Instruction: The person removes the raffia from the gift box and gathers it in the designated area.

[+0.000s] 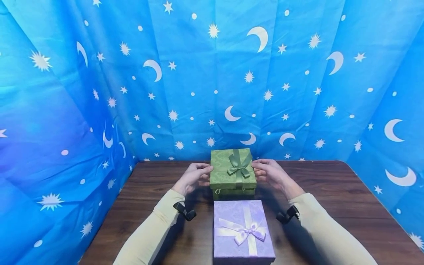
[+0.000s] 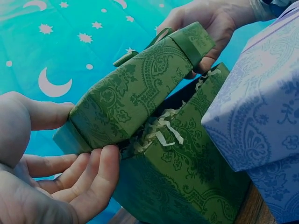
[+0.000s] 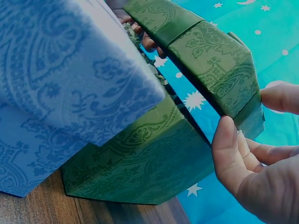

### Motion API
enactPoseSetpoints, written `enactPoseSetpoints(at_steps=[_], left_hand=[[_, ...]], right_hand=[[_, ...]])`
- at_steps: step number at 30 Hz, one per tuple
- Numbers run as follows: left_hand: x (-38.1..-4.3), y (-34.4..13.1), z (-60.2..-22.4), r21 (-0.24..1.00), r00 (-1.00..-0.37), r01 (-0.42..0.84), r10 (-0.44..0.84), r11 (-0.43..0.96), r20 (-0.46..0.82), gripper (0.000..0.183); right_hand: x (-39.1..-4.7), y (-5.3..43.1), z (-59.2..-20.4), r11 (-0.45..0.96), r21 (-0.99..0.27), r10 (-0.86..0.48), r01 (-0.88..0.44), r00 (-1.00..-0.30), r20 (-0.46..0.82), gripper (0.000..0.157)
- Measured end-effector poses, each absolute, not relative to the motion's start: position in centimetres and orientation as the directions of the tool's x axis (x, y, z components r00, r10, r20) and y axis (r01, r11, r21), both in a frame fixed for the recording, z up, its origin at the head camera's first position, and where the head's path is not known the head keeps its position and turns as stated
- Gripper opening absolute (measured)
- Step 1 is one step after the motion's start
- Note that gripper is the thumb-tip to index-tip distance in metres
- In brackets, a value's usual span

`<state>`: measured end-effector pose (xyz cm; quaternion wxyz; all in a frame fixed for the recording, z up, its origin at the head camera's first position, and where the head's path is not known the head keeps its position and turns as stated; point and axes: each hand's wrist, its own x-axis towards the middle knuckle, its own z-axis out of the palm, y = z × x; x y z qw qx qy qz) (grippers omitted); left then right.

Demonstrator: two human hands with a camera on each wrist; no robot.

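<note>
A green patterned gift box lid (image 1: 220,169) with a dark green ribbon bow (image 1: 239,166) is raised a little off its green box base (image 2: 187,149). Pale shredded paper filler (image 2: 161,128) pokes out at the base's rim. My left hand (image 1: 193,176) pinches the lid's left side, thumb on top and fingertips under its edge. On the opposite side my right hand (image 1: 273,175) grips the lid the same way, its fingertips (image 3: 225,133) at the lower edge. In both wrist views a gap shows between lid and base.
A closed lilac gift box (image 1: 232,217) with a satin bow stands on the brown wooden table (image 1: 159,206), directly in front of the green one. A blue curtain (image 1: 198,73) with white moons and stars hangs behind the table and along both sides.
</note>
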<state>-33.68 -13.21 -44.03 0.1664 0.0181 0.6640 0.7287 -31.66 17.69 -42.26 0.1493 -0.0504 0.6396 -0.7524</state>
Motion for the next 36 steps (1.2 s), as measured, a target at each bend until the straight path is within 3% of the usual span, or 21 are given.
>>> enactPoseSetpoints(at_steps=[10, 18, 36], left_hand=[[-33.5, -13.2, -44.2, 0.972, -0.947, -0.222, 0.255, -0.072, -0.197, 0.043], [-33.2, -13.3, -43.4, 0.978, -0.947, -0.202, 0.264, -0.058, -0.180, 0.041], [-33.0, -12.6, -42.0, 0.986, -0.957, -0.143, 0.265, -0.087, -0.115, 0.047]], right_hand=[[-31.2, 17.6, -42.1, -0.116, -0.983, -0.287, 0.143, -0.952, -0.105, 0.020], [-31.2, 17.6, -41.6, -0.087, -0.992, -0.277, 0.095, -0.959, -0.068, 0.037], [-30.8, 18.2, -40.3, -0.046, -0.999, -0.233, 0.022, -0.972, -0.010, 0.049]])
